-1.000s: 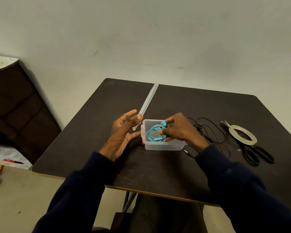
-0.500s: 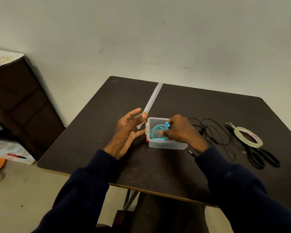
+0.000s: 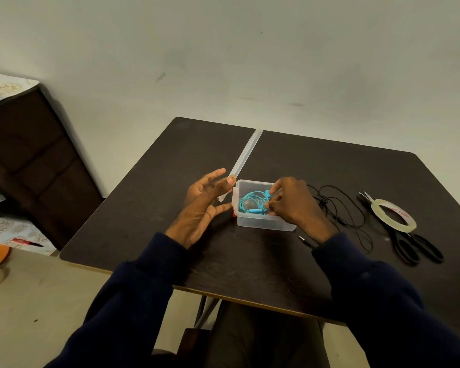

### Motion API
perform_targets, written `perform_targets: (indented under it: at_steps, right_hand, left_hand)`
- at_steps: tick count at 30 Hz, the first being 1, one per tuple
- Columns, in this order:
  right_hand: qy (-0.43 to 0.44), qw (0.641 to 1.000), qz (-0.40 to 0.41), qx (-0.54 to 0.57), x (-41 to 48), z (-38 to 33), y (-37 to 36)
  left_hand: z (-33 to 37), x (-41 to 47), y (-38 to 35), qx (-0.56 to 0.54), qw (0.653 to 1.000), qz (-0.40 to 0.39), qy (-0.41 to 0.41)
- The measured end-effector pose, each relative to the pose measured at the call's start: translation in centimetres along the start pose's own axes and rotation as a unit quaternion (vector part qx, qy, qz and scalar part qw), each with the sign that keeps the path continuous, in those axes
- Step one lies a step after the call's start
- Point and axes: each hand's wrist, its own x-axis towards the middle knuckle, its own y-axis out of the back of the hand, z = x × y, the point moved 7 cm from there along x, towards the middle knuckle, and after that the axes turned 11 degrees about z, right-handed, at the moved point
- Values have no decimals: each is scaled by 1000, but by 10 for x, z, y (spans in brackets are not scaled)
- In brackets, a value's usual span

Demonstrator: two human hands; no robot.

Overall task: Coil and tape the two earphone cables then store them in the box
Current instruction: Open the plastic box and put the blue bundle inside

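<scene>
A small clear plastic box (image 3: 260, 224) with a red clip on its left side stands at the table's middle. Inside it lies the coiled blue earphone cable (image 3: 251, 203). My right hand (image 3: 295, 205) reaches over the box's right rim, its fingertips pinched on the blue coil inside. My left hand (image 3: 202, 208) hovers just left of the box, fingers spread, holding nothing. The black earphone cable (image 3: 340, 211) lies loose and uncoiled on the table right of the box, its plug (image 3: 304, 240) near my right wrist.
A roll of clear tape (image 3: 393, 215) rests on black scissors (image 3: 409, 243) at the right. A long clear strip (image 3: 246, 155) runs from the table's far edge toward the box. A dark cabinet (image 3: 29, 160) stands left of the dark table (image 3: 170, 160).
My hands hold nearly the same pose; the right fingers have settled the blue coil a little lower in the box. The camera view has shifted slightly.
</scene>
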Motion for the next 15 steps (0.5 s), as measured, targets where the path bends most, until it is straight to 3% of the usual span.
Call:
perform_targets:
  at_steps: [15]
  right_hand:
    - [73,996,47,-13,-1,1,15]
  left_hand:
    - [1,0,0,8,1000,8,-7]
